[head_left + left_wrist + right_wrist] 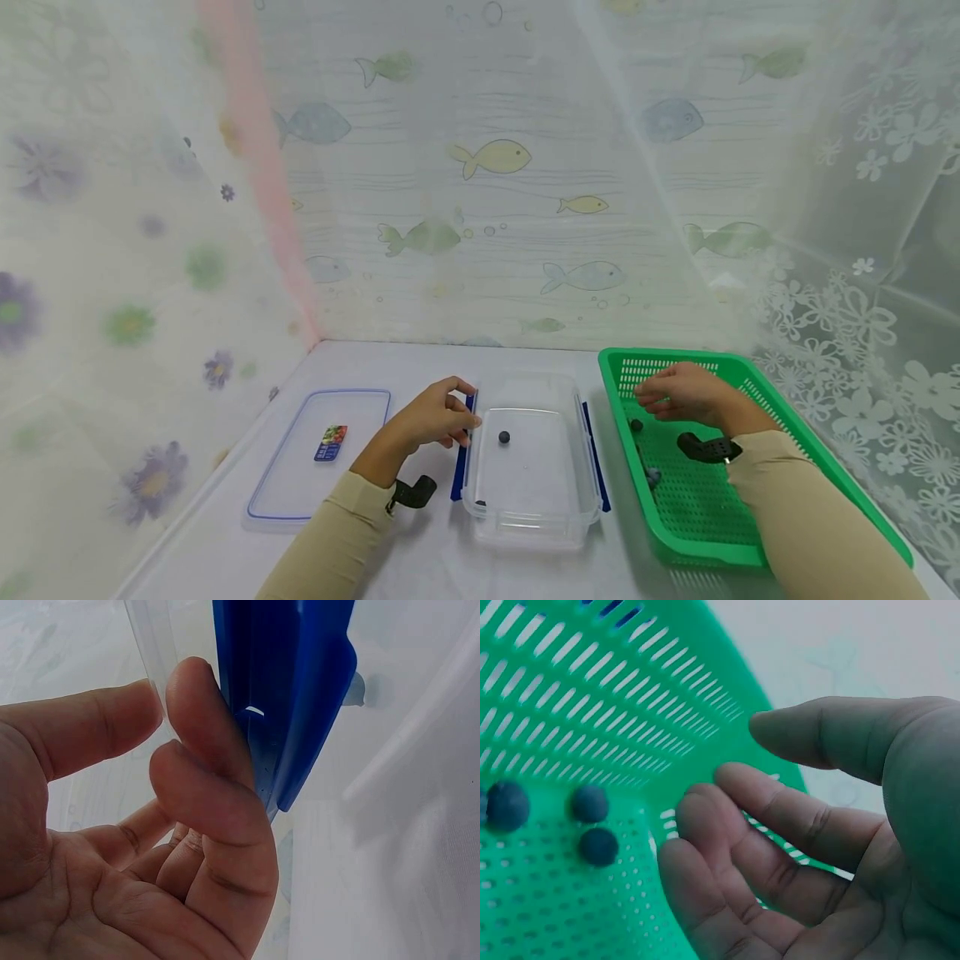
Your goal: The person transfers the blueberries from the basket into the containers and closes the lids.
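A clear plastic food container (525, 523) with blue side latches stands in the middle. My left hand (438, 414) holds its left wall, thumb on one side and curled fingers beside the blue latch (300, 682) in the left wrist view. One blueberry (504, 437) lies on the container's floor; another dark one shows at its near left corner. Over the green basket (705, 552) hovers my right hand (684, 393), fingers loosely bent, nothing between them. Several blueberries (598, 847) lie in the basket, left of that hand in the right wrist view.
On the left, a clear lid (281, 492) with a blue seal lies flat on the white tabletop (420, 542), a colourful label (331, 443) on it. Patterned translucent curtains (495, 250) hang behind and along both sides. The basket's raised slotted walls surround the berries.
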`<move>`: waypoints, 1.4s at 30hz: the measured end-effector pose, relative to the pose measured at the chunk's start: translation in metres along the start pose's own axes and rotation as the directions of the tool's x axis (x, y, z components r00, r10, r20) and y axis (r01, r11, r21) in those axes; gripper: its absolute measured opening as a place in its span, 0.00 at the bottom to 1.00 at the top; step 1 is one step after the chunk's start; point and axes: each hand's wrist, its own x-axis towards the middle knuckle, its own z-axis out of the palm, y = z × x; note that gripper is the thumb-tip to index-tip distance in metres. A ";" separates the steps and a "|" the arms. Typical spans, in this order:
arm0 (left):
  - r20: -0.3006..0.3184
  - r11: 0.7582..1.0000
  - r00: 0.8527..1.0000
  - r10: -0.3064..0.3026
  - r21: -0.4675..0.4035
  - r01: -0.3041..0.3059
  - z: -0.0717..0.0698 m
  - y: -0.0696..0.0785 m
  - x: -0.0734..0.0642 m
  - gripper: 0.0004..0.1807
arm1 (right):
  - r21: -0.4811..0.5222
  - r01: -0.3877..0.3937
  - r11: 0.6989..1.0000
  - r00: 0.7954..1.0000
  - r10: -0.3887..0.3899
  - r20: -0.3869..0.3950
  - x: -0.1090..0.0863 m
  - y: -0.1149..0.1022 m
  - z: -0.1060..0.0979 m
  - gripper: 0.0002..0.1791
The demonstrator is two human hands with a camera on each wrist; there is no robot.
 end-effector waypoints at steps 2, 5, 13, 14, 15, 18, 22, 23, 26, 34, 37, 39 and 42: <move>0.004 1.000 1.000 0.003 -0.002 -0.003 -0.001 -0.001 0.001 0.33 | 0.002 -0.022 1.000 1.000 0.022 -0.005 0.001 0.001 0.002 0.18; 0.007 1.000 1.000 0.003 -0.005 -0.003 -0.001 -0.003 0.002 0.33 | -0.009 -0.062 0.998 0.998 0.062 -0.033 0.004 0.005 0.007 0.13; 0.002 1.000 1.000 0.002 0.000 -0.002 0.000 -0.001 0.001 0.30 | -0.041 -0.105 0.994 0.994 0.103 -0.047 0.005 0.012 0.016 0.11; 0.001 1.000 1.000 0.002 0.001 -0.002 0.000 -0.002 0.001 0.30 | -0.045 -0.106 0.993 0.994 0.104 -0.044 0.005 0.012 0.017 0.11; 0.000 1.000 1.000 0.001 0.001 -0.001 0.000 -0.002 0.001 0.30 | -0.048 -0.104 0.993 0.994 0.102 -0.041 0.005 0.012 0.018 0.10; 0.000 1.000 1.000 0.004 0.002 -0.004 0.000 -0.002 0.001 0.31 | -0.049 -0.117 0.992 0.992 0.115 -0.047 0.006 0.013 0.019 0.10; -0.001 1.000 1.000 0.002 0.002 -0.002 0.001 -0.002 0.001 0.31 | -0.065 -0.135 0.989 0.990 0.132 -0.050 0.008 0.015 0.018 0.13; -0.001 1.000 1.000 0.001 0.003 -0.001 0.001 -0.002 0.001 0.31 | -0.074 -0.140 0.987 0.989 0.136 -0.056 0.008 0.016 0.018 0.15; -0.005 1.000 1.000 0.000 0.004 0.000 0.000 -0.001 0.001 0.30 | -0.117 -0.129 0.985 0.991 0.124 -0.053 0.007 0.016 0.017 0.20; -0.004 1.000 1.000 0.000 0.008 0.000 0.001 -0.001 0.001 0.31 | -0.109 -0.149 0.983 0.989 0.147 -0.029 0.008 0.016 0.018 0.24; 0.000 1.000 1.000 0.001 0.006 -0.001 0.001 0.000 0.001 0.32 | -0.103 -0.156 0.982 0.988 0.153 -0.029 0.010 0.016 0.017 0.24; 0.001 1.000 1.000 0.001 0.004 -0.001 0.001 0.000 0.000 0.31 | -0.103 -0.155 0.982 0.988 0.152 -0.037 0.010 0.016 0.016 0.25; 0.000 1.000 1.000 -0.001 0.002 0.001 0.001 0.001 0.000 0.31 | -0.107 -0.146 0.984 0.989 0.142 -0.044 0.009 0.014 0.014 0.26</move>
